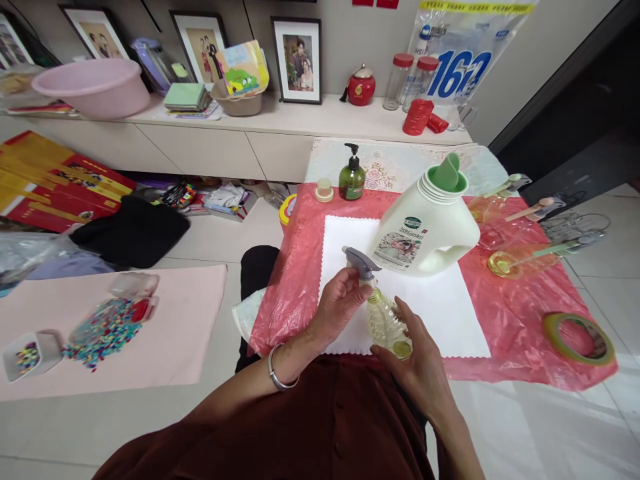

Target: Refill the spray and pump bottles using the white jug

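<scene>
My left hand (339, 308) grips the grey trigger head (361, 260) of a small clear spray bottle (386, 321). My right hand (417, 357) wraps around the bottle's lower body, which holds a yellowish liquid. The bottle is tilted over a white cloth (440, 313) that lies on a red plastic sheet (515, 320). Just beyond it stands a large white detergent jug (425, 227) with a green spout (447, 172).
A green pump bottle (353, 177) and a small cap (325, 191) stand at the sheet's far edge. Clear cups with spoons (515, 261) and a tape roll (579, 337) lie to the right. Coloured beads (103, 330) are spilled on a pink mat at left. A low cabinet (225, 143) runs behind.
</scene>
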### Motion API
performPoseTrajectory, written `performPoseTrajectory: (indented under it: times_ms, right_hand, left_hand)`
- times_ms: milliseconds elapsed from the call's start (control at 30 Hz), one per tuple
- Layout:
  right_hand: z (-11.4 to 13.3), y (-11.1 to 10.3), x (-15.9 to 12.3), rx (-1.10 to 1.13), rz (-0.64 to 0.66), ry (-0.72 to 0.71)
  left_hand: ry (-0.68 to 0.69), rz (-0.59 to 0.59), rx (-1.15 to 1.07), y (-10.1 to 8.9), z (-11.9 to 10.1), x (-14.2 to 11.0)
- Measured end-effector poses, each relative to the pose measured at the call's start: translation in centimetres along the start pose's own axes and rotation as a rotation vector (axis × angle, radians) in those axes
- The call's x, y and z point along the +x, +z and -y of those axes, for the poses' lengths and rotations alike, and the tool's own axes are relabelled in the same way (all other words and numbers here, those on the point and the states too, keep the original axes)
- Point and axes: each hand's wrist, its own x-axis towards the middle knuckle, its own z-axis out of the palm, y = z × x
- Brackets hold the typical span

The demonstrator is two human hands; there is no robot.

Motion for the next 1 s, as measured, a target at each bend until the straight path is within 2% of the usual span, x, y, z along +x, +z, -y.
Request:
performPoseTrajectory:
  times_ms: [367, 833, 1000]
  right_hand:
    - [-0.15, 0.51, 0.15, 0.054, -0.013, 0.010]
    - [-0.52, 0.57, -0.06, 0.066, -0.041, -0.028]
    - [-0.29, 0.40, 0.05, 0.158, 0.009, -0.022]
  left_hand:
    - [-0.142, -0.062, -0.109, 0.30, 0.01, -0.17]
    - [-0.155, 0.018, -0.141, 0.01, 0.84, -0.28]
    - [-0.172, 0.051, -0.173, 0.24, 0.67, -0.41]
